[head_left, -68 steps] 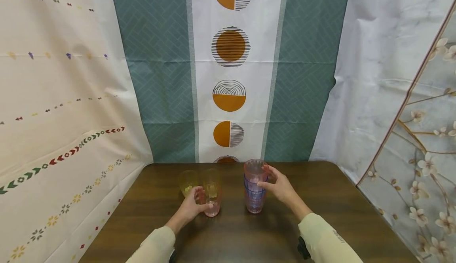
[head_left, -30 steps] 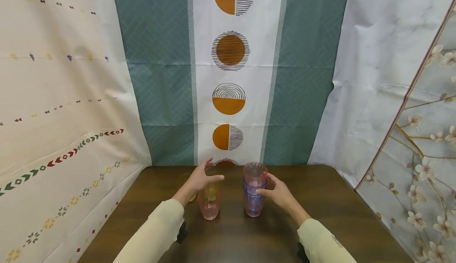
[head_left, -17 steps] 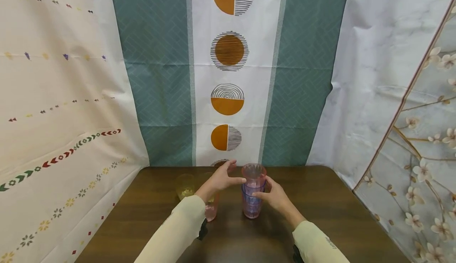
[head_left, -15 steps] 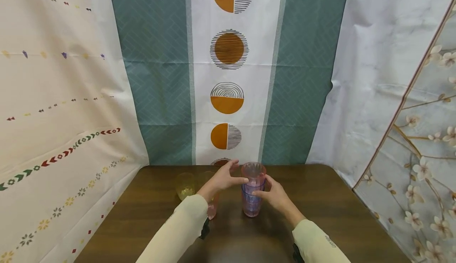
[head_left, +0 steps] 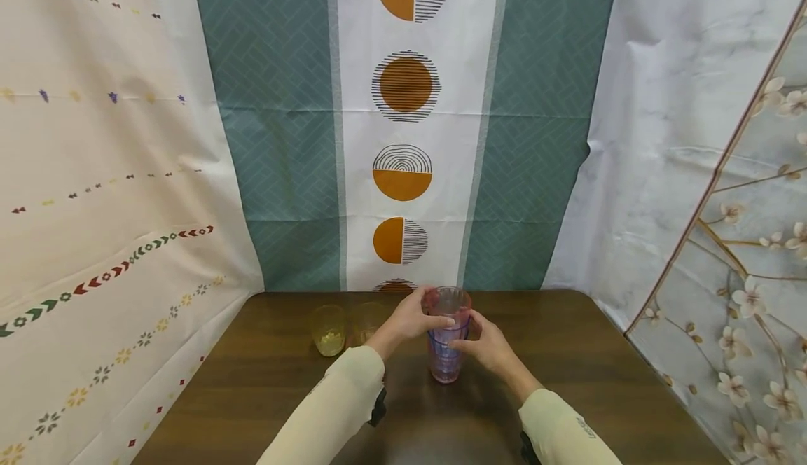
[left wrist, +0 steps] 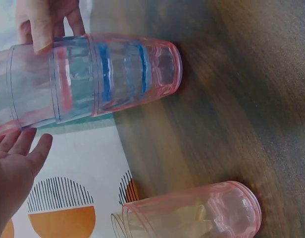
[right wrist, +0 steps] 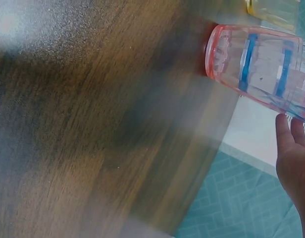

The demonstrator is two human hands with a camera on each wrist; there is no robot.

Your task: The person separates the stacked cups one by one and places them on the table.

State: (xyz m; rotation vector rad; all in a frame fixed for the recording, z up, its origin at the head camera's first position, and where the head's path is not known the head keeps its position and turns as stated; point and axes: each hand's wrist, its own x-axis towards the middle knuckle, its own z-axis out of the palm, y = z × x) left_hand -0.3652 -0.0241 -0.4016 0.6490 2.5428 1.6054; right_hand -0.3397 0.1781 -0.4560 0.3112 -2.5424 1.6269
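Around the stack (head_left: 448, 339), my left hand (head_left: 412, 318) grasps the top cup, right hand (head_left: 488, 344) steadies lower; two cups (head_left: 329, 329) left of it remain unstacked.

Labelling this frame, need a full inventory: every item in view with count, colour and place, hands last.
stack of nested cups: one stack, pink and blue translucent, upright at the table's middle; exact cup count unclear
pink cup: one, translucent pink with a yellowish cup nested inside, upright left of the stack, apart from it
yellow cup: one, translucent yellow, upright, farthest left
table: one, dark brown wood
backdrop cloths: several, teal and white with orange circles behind, cream patterned at left, floral at right
sleeves: two, pale cream, on the forearms
left hand: one, fingers round the stack's top
right hand: one, holds the stack's right side lower down
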